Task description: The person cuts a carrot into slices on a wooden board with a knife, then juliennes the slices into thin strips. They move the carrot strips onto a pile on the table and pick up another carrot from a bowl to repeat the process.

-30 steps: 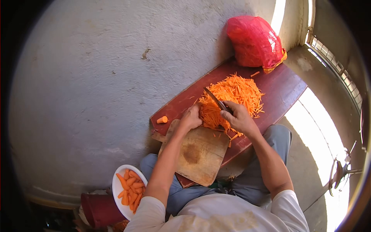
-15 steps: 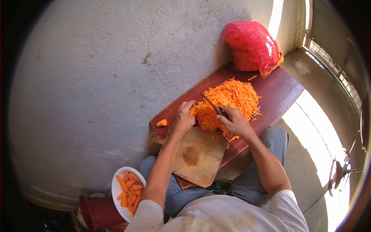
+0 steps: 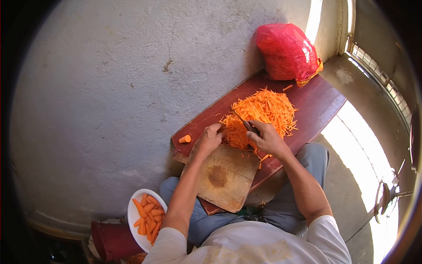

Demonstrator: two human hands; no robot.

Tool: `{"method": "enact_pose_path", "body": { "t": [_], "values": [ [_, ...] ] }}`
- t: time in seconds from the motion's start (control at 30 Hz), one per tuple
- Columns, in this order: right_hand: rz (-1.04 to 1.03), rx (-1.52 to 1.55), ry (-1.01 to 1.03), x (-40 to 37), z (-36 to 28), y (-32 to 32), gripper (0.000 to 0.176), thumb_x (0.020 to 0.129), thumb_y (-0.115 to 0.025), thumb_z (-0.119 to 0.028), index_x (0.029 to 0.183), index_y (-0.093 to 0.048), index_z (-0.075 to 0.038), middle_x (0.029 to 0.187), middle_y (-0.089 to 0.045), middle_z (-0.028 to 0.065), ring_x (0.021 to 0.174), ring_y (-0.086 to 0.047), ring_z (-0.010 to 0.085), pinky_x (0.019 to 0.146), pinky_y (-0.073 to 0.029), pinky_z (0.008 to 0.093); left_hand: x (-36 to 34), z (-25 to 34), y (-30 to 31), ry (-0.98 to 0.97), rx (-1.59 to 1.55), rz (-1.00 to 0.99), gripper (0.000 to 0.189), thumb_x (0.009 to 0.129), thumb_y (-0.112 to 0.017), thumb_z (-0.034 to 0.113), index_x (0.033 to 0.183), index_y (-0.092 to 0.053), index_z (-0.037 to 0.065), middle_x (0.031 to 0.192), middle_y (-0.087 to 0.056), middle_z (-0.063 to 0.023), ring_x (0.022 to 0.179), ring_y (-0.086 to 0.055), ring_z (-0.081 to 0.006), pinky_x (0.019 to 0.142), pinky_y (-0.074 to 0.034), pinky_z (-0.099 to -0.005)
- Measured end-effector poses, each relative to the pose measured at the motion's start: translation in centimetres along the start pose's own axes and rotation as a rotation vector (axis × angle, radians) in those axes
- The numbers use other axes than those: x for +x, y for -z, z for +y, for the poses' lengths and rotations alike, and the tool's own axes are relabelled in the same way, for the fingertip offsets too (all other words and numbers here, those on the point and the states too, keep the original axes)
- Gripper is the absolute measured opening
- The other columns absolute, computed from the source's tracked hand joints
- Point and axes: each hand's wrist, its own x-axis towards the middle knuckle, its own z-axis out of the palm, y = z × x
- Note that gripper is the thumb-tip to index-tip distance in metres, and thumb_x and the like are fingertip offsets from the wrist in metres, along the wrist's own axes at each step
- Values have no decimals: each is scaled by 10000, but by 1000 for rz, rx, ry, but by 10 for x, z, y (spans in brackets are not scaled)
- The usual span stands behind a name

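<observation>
A large heap of orange carrot strips (image 3: 266, 110) lies on the dark red board. My right hand (image 3: 267, 140) is closed round the handle of a knife (image 3: 244, 122), whose blade points up and left over the heap. At the heap's left edge is my left hand (image 3: 212, 137), its fingers curled near the strips; whether they hold any is too small to tell. Below both hands, a wooden chopping board (image 3: 226, 178) with a dark round stain carries no carrot pieces on its middle. A carrot stub (image 3: 185, 139) sits to the left.
A red mesh bag (image 3: 288, 52) stands at the far end of the red board (image 3: 316, 101). Peeled carrots (image 3: 149, 215) fill a white bowl (image 3: 133, 220) at lower left, beside a dark red container (image 3: 112, 241). A rough wall rises along the left; a metal stand is at right.
My left hand has shifted slightly down, away from the upper left of the heap, where the strips now sit closer in. My right hand and the knife have barely moved.
</observation>
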Motion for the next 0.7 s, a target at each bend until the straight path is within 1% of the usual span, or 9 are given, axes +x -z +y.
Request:
{"method": "enact_pose_path", "body": {
  "t": [0.07, 0.17, 0.23, 0.33, 0.37, 0.43, 0.53, 0.57, 0.7],
  "values": [
    [-7, 14, 8, 1, 6, -2, 322, 1049, -710, -161, 1297, -670, 39, 837, -591, 149, 789, -546, 195, 734, -500, 394, -4, -1, 7, 49, -3, -8, 309, 981, -674, 27, 1269, -746, -58, 1204, -770, -306, 1149, -761, -433, 960, -588, -461],
    [-2, -27, 25, 0, 4, -1, 327, 1044, -713, -189, 1273, -684, 42, 837, -677, 256, 741, -680, 328, 734, -541, 464, -9, 8, 21, 106, 86, -11, 330, 993, -665, 13, 1304, -745, -62, 1253, -768, -308, 1191, -765, -409, 1001, -590, -439],
    [-8, -32, 28, 0, 4, -1, 318, 1046, -712, -190, 1264, -684, 40, 826, -670, 251, 735, -676, 327, 729, -537, 467, -12, -5, 19, 102, 155, -13, 303, 991, -661, -1, 1270, -749, -78, 1235, -775, -299, 1179, -767, -410, 1004, -591, -436],
    [4, -28, 51, 1, 7, -3, 299, 1048, -708, -186, 1245, -685, 37, 812, -658, 244, 724, -662, 326, 721, -531, 467, -18, -10, 17, -97, 116, 168, 285, 985, -656, -24, 1246, -761, -70, 1203, -785, -275, 1139, -768, -414, 975, -593, -443],
    [10, -26, 59, 0, 9, -4, 291, 1049, -706, -183, 1238, -686, 37, 808, -654, 241, 721, -656, 325, 718, -529, 466, -22, -11, 18, -81, 89, 193, 280, 983, -660, -28, 1240, -764, -68, 1191, -785, -261, 1111, -768, -402, 959, -591, -435],
    [-20, -20, 1, -1, 5, -2, 331, 1051, -715, -180, 1296, -677, 39, 847, -635, 177, 781, -607, 237, 746, -522, 409, -32, 11, 28, -46, 35, 244, 271, 979, -667, -35, 1229, -769, -63, 1166, -786, -234, 1053, -767, -378, 925, -587, -420],
    [-50, 15, -35, 0, 6, -1, 349, 1064, -717, -181, 1331, -678, 40, 871, -629, 91, 811, -572, 161, 743, -508, 358, -64, 3, 46, 16, -14, -12, 257, 976, -690, -26, 1216, -778, -54, 1108, -776, -197, 999, -742, -317, 891, -569, -383],
    [-57, 34, -40, 0, 8, -2, 347, 1070, -716, -183, 1333, -681, 40, 874, -630, 63, 810, -567, 145, 734, -502, 346, -77, -8, 46, 23, -64, -77, 253, 972, -715, -17, 1213, -780, -53, 1099, -754, -162, 995, -721, -265, 888, -555, -348],
    [-88, 219, -126, 2, 10, -7, 354, 1099, -696, -177, 1379, -672, 40, 900, -579, -43, 792, -509, 64, 681, -445, 271, -107, 4, 48, 106, 89, -23, 308, 973, -733, -4, 1276, -767, -48, 1139, -740, -139, 1029, -726, -248, 899, -560, -357]
  ]
}}
